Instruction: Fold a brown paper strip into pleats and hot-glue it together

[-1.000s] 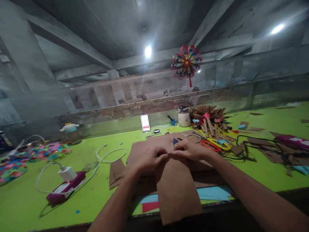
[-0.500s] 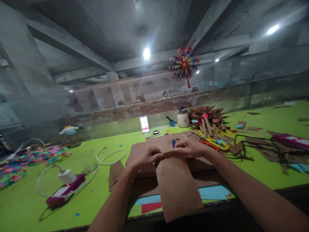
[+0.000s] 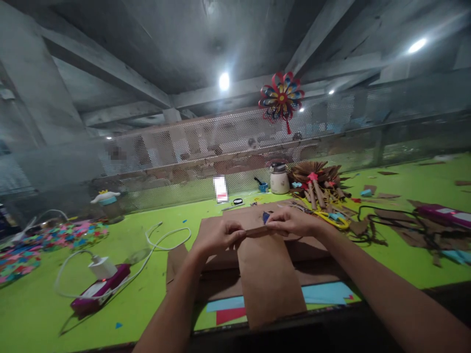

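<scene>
A strip of brown kraft paper (image 3: 272, 279) hangs from my two hands toward the table's front edge, its far end folded over into a narrow band. My left hand (image 3: 222, 238) pinches the left end of that fold between thumb and fingers. At the fold's right end, my right hand (image 3: 292, 223) grips the paper in the same way. Under and behind the strip lie stacked brown paper sheets (image 3: 213, 230). A small dark blue object (image 3: 265, 217) shows beside my right fingers, partly hidden. Light blue paper (image 3: 326, 294) and red paper (image 3: 230, 315) stick out below the stack.
At left are a purple power strip (image 3: 99, 289) with a white charger (image 3: 103, 268) and cable, and many coloured paper stars (image 3: 73, 238). Behind my right hand stand a white jar (image 3: 279, 180), folded paper fans (image 3: 312, 174) and yellow-handled scissors (image 3: 333, 219). A metal mesh partition (image 3: 184, 166) borders the back.
The strip's near end has drawn back a little, away from the front edge. My hands have shifted slightly apart, and more of the folded band shows between them.
</scene>
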A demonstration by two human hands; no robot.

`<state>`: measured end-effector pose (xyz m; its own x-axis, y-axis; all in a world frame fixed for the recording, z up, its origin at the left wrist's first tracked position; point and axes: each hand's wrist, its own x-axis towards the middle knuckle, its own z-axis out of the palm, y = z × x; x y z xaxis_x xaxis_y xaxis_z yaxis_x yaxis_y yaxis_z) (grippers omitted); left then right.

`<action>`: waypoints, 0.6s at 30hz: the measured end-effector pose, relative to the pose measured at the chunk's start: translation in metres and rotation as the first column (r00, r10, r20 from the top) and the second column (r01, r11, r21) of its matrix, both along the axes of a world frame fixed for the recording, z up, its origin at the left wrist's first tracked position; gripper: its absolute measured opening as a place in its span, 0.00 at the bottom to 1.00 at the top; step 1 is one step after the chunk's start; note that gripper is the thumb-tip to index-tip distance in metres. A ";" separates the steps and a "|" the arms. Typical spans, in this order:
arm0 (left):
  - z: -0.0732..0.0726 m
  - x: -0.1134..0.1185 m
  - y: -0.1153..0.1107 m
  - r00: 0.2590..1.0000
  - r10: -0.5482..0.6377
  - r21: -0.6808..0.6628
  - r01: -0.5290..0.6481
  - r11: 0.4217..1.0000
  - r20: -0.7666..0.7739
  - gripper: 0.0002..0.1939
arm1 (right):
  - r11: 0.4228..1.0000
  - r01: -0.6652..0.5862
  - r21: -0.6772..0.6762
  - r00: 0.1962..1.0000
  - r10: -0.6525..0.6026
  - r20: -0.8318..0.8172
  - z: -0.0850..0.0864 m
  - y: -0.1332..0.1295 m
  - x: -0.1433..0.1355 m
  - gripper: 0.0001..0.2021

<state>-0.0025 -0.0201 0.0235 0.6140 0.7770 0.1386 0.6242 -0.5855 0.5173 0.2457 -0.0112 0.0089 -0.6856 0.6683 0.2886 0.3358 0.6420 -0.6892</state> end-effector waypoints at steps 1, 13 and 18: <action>0.001 -0.001 0.000 1.000 0.010 0.017 -0.010 1.000 -0.001 0.21 | 1.000 0.000 -0.023 1.000 0.000 -0.021 0.000 0.000 0.000 0.19; 0.005 0.002 -0.012 0.910 -0.032 -0.305 0.172 0.937 0.414 0.18 | 0.989 -0.093 -0.116 0.902 0.035 -0.429 0.005 -0.011 -0.006 0.21; -0.010 0.016 -0.018 0.878 -0.021 -0.491 0.287 0.823 0.478 0.16 | 0.909 -0.348 -0.229 0.904 0.261 -0.339 0.007 -0.027 -0.014 0.21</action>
